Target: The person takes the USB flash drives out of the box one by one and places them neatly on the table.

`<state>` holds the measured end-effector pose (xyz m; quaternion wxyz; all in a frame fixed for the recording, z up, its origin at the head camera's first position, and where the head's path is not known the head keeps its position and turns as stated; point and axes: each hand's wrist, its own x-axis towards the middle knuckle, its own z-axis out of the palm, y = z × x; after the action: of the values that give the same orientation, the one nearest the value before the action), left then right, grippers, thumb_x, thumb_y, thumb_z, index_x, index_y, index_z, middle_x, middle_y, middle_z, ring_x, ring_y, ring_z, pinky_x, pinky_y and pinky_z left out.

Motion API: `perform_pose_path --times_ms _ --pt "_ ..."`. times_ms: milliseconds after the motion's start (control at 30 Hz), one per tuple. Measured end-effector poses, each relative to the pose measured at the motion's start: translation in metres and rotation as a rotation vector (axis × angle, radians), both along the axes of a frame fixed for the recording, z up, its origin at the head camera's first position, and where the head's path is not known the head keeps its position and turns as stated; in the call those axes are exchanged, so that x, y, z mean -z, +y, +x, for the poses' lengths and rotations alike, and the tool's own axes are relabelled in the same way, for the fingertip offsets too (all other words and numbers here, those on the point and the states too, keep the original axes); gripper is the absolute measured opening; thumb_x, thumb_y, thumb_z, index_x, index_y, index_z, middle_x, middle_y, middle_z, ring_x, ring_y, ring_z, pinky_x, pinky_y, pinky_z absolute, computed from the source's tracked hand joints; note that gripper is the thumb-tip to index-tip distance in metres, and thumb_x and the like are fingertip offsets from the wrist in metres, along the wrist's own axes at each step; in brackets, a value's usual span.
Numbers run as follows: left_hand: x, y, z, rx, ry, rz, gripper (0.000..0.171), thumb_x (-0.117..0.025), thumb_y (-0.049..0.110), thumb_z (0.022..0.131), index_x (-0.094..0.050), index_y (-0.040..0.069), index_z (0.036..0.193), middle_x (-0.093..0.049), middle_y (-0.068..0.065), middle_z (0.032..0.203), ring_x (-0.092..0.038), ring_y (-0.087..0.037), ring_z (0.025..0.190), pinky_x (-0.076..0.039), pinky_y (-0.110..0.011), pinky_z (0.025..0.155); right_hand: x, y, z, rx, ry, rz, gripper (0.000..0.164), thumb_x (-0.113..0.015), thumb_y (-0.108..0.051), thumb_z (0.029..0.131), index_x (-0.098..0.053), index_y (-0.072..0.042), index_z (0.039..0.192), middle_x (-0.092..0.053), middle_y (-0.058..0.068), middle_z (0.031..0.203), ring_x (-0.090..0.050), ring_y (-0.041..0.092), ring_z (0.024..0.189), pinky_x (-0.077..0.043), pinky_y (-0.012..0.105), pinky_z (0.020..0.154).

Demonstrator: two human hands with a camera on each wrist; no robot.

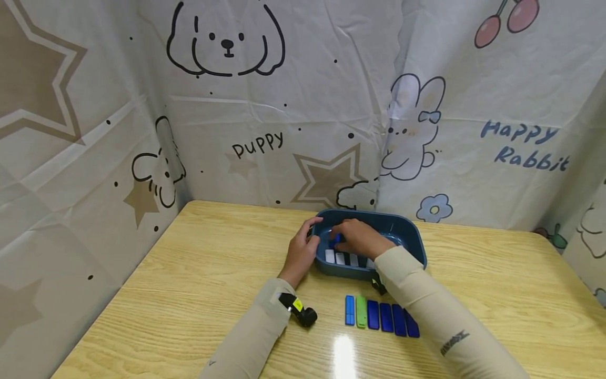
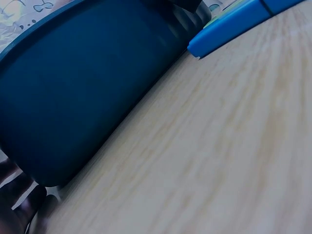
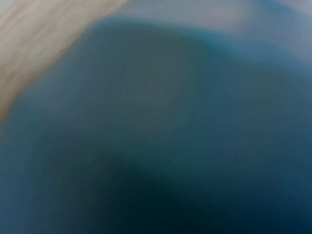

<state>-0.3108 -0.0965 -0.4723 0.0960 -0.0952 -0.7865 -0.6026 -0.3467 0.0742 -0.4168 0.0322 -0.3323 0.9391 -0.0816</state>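
My left hand (image 1: 301, 250) grips the left end of a dark blue plastic basin (image 1: 414, 239), thumb and fingers around its corner. In the left wrist view, fingers (image 2: 22, 192) show beside the end of the basin wall (image 2: 83, 92). Inside the basin, my right hand (image 1: 362, 237) pinches a small blue oblong piece (image 1: 336, 240), partly hidden by the fingers. Several white oblong pieces (image 1: 330, 256) lie along the basin's near inner side. The right wrist view is filled by blurred blue basin (image 3: 156, 122), and that hand is not visible there.
In front of the basin lies a row of flat oblong pieces: a light blue one (image 1: 349, 310), a green one (image 1: 361, 311) and several dark blue ones (image 1: 386, 317). The right forearm partly covers the row's end. A printed cloth (image 1: 331, 105) hangs behind the wooden table (image 1: 213, 242).
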Motion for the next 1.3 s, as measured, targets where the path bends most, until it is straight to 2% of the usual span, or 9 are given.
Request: perform_pose_path --times_ms 267,333,533,833,1100,1233,1300 --pt "0.001 -0.001 0.000 0.010 -0.006 -0.011 0.045 -0.044 0.010 0.093 -0.052 0.026 0.134 -0.049 0.000 0.141 -0.051 -0.022 0.106 -0.039 -0.035 0.083 0.001 0.000 -0.001 0.010 0.015 0.006 0.025 -0.074 -0.019 0.084 -0.072 -0.012 0.107 -0.066 0.010 0.106 -0.062 0.026 0.097 -0.051 0.041 0.084" --pt "0.001 -0.001 0.001 0.012 -0.004 -0.012 0.045 -0.044 0.010 0.093 -0.052 0.026 0.134 -0.049 0.000 0.141 -0.051 -0.022 0.106 -0.039 -0.036 0.083 0.001 0.000 -0.001 0.018 0.013 0.013 0.025 -0.074 -0.019 0.083 -0.072 -0.012 0.108 -0.065 0.010 0.105 -0.061 0.026 0.096 -0.051 0.041 0.084" --pt "0.001 -0.003 0.001 0.011 -0.020 -0.006 0.045 -0.044 0.013 0.092 -0.051 0.029 0.134 -0.047 0.003 0.143 -0.050 -0.020 0.116 -0.039 -0.037 0.095 -0.001 -0.002 0.000 0.020 0.012 0.021 0.028 -0.075 -0.021 0.083 -0.072 -0.013 0.109 -0.062 0.008 0.102 -0.059 0.022 0.090 -0.051 0.039 0.079" --pt "0.002 -0.002 0.000 0.008 -0.015 0.003 0.045 -0.045 0.013 0.093 -0.052 0.029 0.135 -0.051 0.001 0.138 -0.052 -0.020 0.107 -0.040 -0.035 0.085 -0.005 0.004 0.000 0.023 0.019 -0.100 0.027 -0.074 -0.023 0.083 -0.071 -0.014 0.108 -0.061 0.008 0.101 -0.056 0.018 0.080 -0.050 0.037 0.073" --pt "0.004 0.001 0.000 0.013 -0.021 -0.006 0.045 -0.045 0.013 0.094 -0.050 0.030 0.136 -0.052 -0.003 0.135 -0.052 -0.021 0.099 -0.040 -0.034 0.077 -0.013 0.011 0.011 0.019 0.028 -0.111 0.029 -0.073 -0.025 0.084 -0.070 -0.014 0.111 -0.060 0.007 0.104 -0.057 0.020 0.085 -0.050 0.037 0.075" --pt "0.005 0.000 -0.001 0.008 -0.023 -0.018 0.046 -0.044 0.015 0.094 -0.049 0.032 0.137 -0.052 -0.003 0.135 -0.052 -0.022 0.092 -0.040 -0.034 0.073 -0.021 0.015 0.023 0.002 0.046 -0.138 0.030 -0.073 -0.024 0.085 -0.070 -0.013 0.113 -0.059 0.008 0.107 -0.059 0.022 0.089 -0.051 0.037 0.075" --pt "0.005 -0.001 -0.001 0.005 -0.022 -0.021 0.045 -0.044 0.015 0.094 -0.050 0.032 0.136 -0.051 -0.001 0.137 -0.052 -0.021 0.095 -0.039 -0.035 0.076 -0.025 0.018 0.031 -0.005 0.054 -0.153 0.030 -0.073 -0.024 0.085 -0.070 -0.013 0.113 -0.059 0.007 0.109 -0.060 0.022 0.088 -0.051 0.036 0.074"
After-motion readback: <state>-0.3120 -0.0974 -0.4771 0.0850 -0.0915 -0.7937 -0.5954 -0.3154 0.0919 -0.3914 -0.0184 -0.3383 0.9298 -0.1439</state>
